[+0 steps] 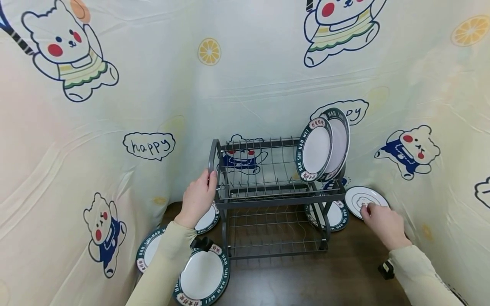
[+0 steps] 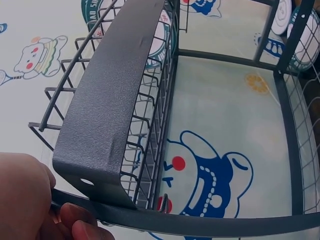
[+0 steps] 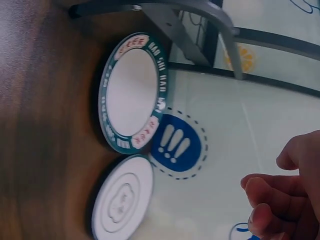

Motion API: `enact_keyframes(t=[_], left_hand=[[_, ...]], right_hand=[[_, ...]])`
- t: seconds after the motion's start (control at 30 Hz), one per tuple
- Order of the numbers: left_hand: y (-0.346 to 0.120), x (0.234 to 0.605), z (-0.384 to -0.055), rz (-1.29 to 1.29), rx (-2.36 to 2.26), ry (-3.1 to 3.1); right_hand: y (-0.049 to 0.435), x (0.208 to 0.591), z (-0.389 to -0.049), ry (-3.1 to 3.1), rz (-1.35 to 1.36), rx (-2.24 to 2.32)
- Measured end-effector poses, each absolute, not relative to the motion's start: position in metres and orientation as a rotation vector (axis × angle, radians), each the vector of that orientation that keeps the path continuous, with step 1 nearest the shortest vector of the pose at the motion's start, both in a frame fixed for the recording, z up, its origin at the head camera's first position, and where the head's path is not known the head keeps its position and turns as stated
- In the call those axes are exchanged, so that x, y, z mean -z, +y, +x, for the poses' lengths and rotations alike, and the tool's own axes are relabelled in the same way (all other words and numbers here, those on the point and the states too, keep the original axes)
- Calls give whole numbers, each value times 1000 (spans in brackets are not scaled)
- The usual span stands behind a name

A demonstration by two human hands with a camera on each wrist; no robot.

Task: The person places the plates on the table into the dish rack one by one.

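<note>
My left hand [image 1: 200,197] grips the upper left end of a dark two-tier dish rack [image 1: 283,200]. In the left wrist view, its fingers [image 2: 80,220] curl round the rack's thin bar. Two green-rimmed plates [image 1: 314,146] lean upright at the right end of the top tier. At the far right, my right hand [image 1: 384,225] overlaps a white plate [image 1: 356,196] with thin dark rings. The right wrist view has this hand's fingers [image 3: 265,192] loosely bent, holding nothing, apart from the white plate.
Another green-rimmed plate [image 1: 337,216] lies behind the rack's right leg. More such plates [image 1: 203,274] lie at the left, partly hidden by my left sleeve [image 1: 168,259]. A patterned cloth [image 1: 260,102] encloses the back and sides of the brown table [image 1: 283,280].
</note>
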State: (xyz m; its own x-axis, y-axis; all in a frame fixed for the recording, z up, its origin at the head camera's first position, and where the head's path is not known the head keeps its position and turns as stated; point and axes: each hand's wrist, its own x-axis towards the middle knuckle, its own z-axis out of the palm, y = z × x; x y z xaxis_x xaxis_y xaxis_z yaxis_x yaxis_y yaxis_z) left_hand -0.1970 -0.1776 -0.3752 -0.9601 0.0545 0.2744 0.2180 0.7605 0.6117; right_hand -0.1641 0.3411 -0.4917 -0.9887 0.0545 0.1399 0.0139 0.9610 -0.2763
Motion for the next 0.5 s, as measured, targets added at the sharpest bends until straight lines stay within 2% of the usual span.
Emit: enact_keyframes(t=[0.5], left_hand=[[-177, 377, -197, -205, 1013, -2711]], right_hand=[[350, 519, -168, -3040, -127, -433]])
